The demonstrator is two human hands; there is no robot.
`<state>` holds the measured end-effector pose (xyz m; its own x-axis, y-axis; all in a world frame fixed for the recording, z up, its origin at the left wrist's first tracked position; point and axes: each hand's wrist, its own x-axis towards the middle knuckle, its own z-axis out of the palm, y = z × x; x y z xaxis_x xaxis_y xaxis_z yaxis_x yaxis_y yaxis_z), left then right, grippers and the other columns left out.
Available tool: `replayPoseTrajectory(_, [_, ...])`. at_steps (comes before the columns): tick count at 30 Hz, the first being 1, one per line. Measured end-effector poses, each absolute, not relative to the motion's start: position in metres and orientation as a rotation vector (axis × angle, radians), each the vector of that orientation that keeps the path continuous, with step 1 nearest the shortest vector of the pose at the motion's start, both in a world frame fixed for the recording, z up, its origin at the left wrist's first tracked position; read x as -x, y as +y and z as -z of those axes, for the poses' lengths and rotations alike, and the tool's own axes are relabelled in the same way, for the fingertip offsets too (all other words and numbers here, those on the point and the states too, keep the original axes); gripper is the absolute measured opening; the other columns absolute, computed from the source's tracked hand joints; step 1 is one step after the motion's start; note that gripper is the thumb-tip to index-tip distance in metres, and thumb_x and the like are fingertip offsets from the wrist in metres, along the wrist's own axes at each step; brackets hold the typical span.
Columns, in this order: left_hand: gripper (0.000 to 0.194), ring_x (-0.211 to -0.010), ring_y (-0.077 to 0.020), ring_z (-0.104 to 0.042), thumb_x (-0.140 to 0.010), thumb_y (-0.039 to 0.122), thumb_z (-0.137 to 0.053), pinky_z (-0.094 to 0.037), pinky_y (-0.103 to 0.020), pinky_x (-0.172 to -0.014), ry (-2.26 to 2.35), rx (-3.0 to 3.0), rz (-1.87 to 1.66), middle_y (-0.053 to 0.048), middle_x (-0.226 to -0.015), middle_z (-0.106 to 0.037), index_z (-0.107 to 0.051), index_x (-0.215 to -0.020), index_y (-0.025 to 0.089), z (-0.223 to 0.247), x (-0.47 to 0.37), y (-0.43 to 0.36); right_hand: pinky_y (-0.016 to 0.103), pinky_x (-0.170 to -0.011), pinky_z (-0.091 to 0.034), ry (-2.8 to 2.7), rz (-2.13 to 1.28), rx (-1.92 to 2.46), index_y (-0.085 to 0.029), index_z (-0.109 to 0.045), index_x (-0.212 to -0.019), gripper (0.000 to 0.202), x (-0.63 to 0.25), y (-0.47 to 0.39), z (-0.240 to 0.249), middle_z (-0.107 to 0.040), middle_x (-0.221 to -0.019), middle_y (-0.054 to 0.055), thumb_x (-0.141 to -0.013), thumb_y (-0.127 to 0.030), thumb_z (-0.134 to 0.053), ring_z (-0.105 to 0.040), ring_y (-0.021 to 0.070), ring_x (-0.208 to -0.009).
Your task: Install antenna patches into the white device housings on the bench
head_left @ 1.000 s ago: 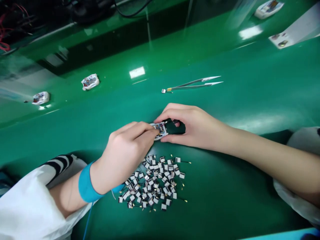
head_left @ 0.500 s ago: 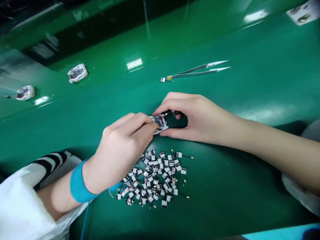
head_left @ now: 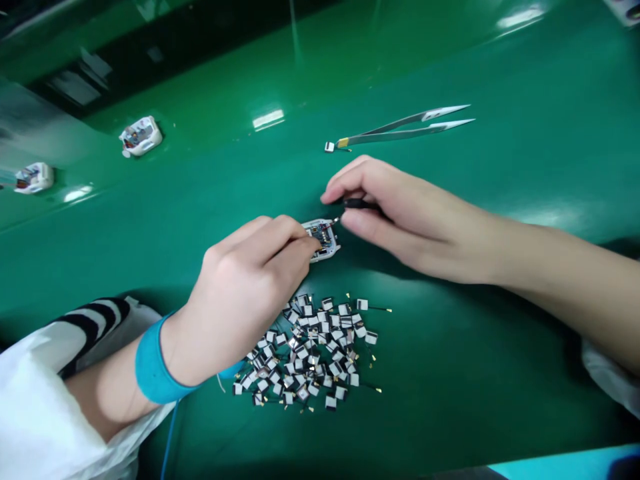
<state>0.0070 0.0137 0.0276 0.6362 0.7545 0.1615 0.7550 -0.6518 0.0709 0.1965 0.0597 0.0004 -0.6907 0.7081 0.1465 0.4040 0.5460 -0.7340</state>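
Observation:
My left hand (head_left: pixel 250 287), with a blue band around its wrist, pinches the left side of a small white watch-like case (head_left: pixel 327 255). A circuit board (head_left: pixel 323 235) shows inside the case; the fingers cover the rest. My right hand (head_left: pixel 400 207) is at the case's upper right corner, thumb and fingers closed around a slim black piece (head_left: pixel 361 203). Something thin runs from that piece toward the board, but its kind is unclear. Below the hands lies a pile of small white-and-black modules (head_left: pixel 313 353), several with short cables and gold-coloured ends.
Open-armed tweezers (head_left: pixel 400 130) lie beyond my right hand, with one module (head_left: pixel 329 147) beside their yellow-marked end. Two more white cases with parts inside, one nearer (head_left: pixel 141 137) and one farther left (head_left: pixel 35 178), sit on the green surface (head_left: pixel 475 373). A blue cord (head_left: pixel 171 433) runs near my left wrist.
My right hand has come off the case's right side and now grips the black piece just above its upper right corner. My left hand keeps its hold. The view has shifted slightly.

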Motion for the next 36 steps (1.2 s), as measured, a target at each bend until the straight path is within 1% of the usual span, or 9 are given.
replayPoseTrajectory(3, [0.019, -0.072, -0.0120, -0.056, -0.083, 0.018, -0.041, -0.044, -0.023, -0.061, -1.323, 2.821, 0.270, 0.000, -0.076, -0.059, -0.058, -0.074, 0.018, -0.028, -0.007, 0.014, 0.025, -0.081, -0.043, -2.347, -0.905, 0.910, -0.018, -0.052, -0.091, 0.022, -0.205, 0.060, -0.002, -0.049, -0.096, 0.002, -0.087, -0.021, -0.031, -0.049, 0.0103, -0.093])
replayPoseTrajectory(6, [0.019, -0.071, -0.0117, -0.055, -0.083, 0.017, -0.041, -0.044, -0.023, -0.062, -1.313, 2.827, 0.260, 0.000, -0.077, -0.059, -0.058, -0.074, 0.017, -0.028, -0.006, 0.014, 0.021, -0.081, -0.044, -2.296, -0.749, 0.917, -0.019, -0.058, -0.089, 0.017, -0.207, 0.056, -0.008, -0.051, -0.088, 0.001, -0.084, -0.021, -0.042, -0.050, 0.0077, -0.089])
replayPoseTrajectory(9, [0.021, -0.071, -0.0129, -0.055, -0.083, 0.015, -0.040, -0.044, -0.023, -0.062, -1.285, 2.840, 0.208, -0.001, -0.076, -0.059, -0.058, -0.073, 0.016, -0.029, -0.005, 0.014, 0.014, -0.071, -0.047, -2.078, -0.642, 1.020, -0.021, -0.060, -0.091, 0.015, -0.202, 0.045, -0.017, -0.059, -0.079, -0.003, -0.077, -0.021, -0.055, -0.055, 0.0040, -0.077])
replayPoseTrajectory(11, [0.022, -0.072, -0.0136, -0.055, -0.083, 0.014, -0.038, -0.044, -0.024, -0.063, -1.265, 2.839, 0.163, -0.002, -0.075, -0.059, -0.058, -0.073, 0.017, -0.030, -0.005, 0.014, 0.012, -0.064, -0.048, -1.998, -0.650, 1.045, -0.021, -0.061, -0.085, 0.012, -0.196, 0.037, -0.020, -0.063, -0.078, -0.005, -0.073, -0.020, -0.060, -0.058, 0.0038, -0.072])
replayPoseTrajectory(15, [0.026, -0.069, -0.0127, -0.054, -0.084, 0.014, -0.035, -0.044, -0.023, -0.061, -1.240, 2.824, 0.118, -0.002, -0.073, -0.058, -0.058, -0.072, 0.017, -0.031, -0.004, 0.015, 0.015, -0.061, -0.050, -2.082, -0.557, 0.997, -0.024, -0.060, -0.077, 0.007, -0.188, 0.029, -0.017, -0.065, -0.075, -0.007, -0.071, -0.020, -0.062, -0.060, 0.0064, -0.067])
replayPoseTrajectory(22, [0.028, -0.067, -0.0128, -0.053, -0.084, 0.013, -0.035, -0.043, -0.023, -0.058, -1.254, 2.825, 0.101, -0.002, -0.072, -0.057, -0.058, -0.070, 0.016, -0.031, -0.004, 0.014, 0.013, -0.064, -0.048, -2.167, -0.402, 0.909, -0.024, -0.056, -0.078, 0.011, -0.183, 0.026, -0.014, -0.064, -0.077, -0.004, -0.074, -0.014, -0.058, -0.060, 0.0055, -0.070])
replayPoseTrajectory(27, [0.028, -0.063, -0.0130, -0.050, -0.083, 0.012, -0.036, -0.040, -0.024, -0.056, -1.241, 2.816, 0.131, -0.002, -0.068, -0.056, -0.056, -0.064, 0.015, -0.030, -0.004, 0.014, 0.015, -0.056, -0.044, -2.214, -0.297, 0.939, -0.022, -0.052, -0.073, 0.012, -0.177, 0.021, -0.016, -0.061, -0.070, -0.003, -0.074, -0.011, -0.056, -0.056, 0.0048, -0.061])
replayPoseTrajectory(32, [0.030, -0.064, -0.0127, -0.050, -0.085, 0.014, -0.034, -0.038, -0.023, -0.056, -1.267, 2.835, 0.146, -0.003, -0.069, -0.056, -0.057, -0.065, 0.015, -0.030, -0.004, 0.013, 0.021, -0.053, -0.045, -2.202, -0.378, 0.980, -0.025, -0.049, -0.069, 0.015, -0.175, 0.021, -0.012, -0.059, -0.069, -0.003, -0.076, -0.012, -0.052, -0.055, 0.0088, -0.058])
replayPoseTrajectory(36, [0.029, -0.066, -0.0134, -0.050, -0.086, 0.015, -0.035, -0.040, -0.024, -0.058, -1.283, 2.846, 0.163, -0.004, -0.071, -0.056, -0.058, -0.068, 0.014, -0.031, -0.004, 0.013, 0.020, -0.053, -0.045, -2.112, -0.439, 0.958, -0.024, -0.047, -0.069, 0.016, -0.175, 0.022, -0.008, -0.058, -0.067, -0.003, -0.073, -0.011, -0.054, -0.055, 0.0083, -0.058])
